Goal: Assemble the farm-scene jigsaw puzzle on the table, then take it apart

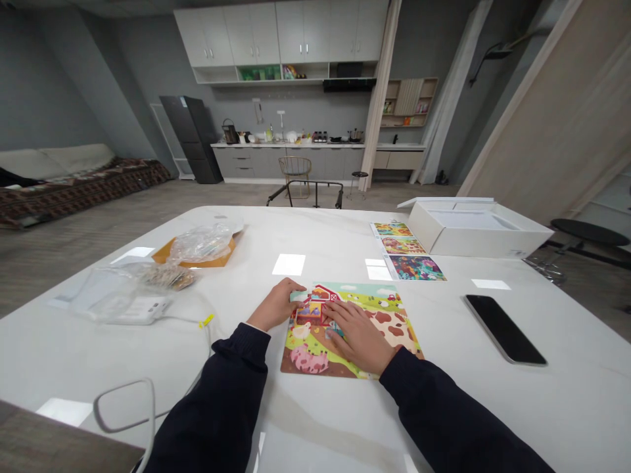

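A flat, brightly coloured farm puzzle (345, 371) lies on the white table in front of me, showing a red barn, a pig, a white bird and a brown-spotted cow. My left hand (279, 305) holds its upper left edge, index finger and thumb bent onto the barn side. Across the middle, my right hand (362, 335) rests palm down with its fingers stretched out over the barn's lower part. It covers part of the picture, and whether a loose piece is under the fingers I cannot tell.
Picture cards (404, 246) lie beyond the puzzle, beside an open white box (483, 226). A black phone (503, 330) is at right. To the left are clear plastic bags (204, 243) on an orange tray (227, 255), a white adapter (140, 310) and a looping cable (152, 410).
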`<action>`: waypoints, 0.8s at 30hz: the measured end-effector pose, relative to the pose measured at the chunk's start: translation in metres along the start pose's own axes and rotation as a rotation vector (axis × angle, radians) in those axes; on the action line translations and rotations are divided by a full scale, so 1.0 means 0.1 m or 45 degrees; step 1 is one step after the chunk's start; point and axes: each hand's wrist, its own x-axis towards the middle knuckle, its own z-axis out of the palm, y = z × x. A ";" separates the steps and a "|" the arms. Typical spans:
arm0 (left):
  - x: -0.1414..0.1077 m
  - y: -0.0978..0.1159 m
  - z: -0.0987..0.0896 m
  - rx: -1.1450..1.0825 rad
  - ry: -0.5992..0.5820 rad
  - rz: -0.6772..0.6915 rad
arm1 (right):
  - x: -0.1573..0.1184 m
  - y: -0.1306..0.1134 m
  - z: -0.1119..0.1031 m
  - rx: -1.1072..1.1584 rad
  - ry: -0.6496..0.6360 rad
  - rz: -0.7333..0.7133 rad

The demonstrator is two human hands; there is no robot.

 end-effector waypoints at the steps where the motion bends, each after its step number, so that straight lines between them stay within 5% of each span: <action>1: 0.00 0.00 0.01 0.015 -0.007 0.025 | 0.00 0.00 0.00 0.001 0.000 0.001; 12: -0.01 0.13 0.01 -0.029 0.041 0.063 | 0.00 -0.01 0.01 -0.007 0.015 0.002; 18: -0.02 0.14 -0.22 -0.161 0.012 0.019 | 0.00 0.00 0.01 -0.021 0.016 -0.008; 24: -0.20 0.17 -0.30 -0.160 -0.281 -0.096 | -0.01 0.00 0.00 -0.027 0.055 -0.018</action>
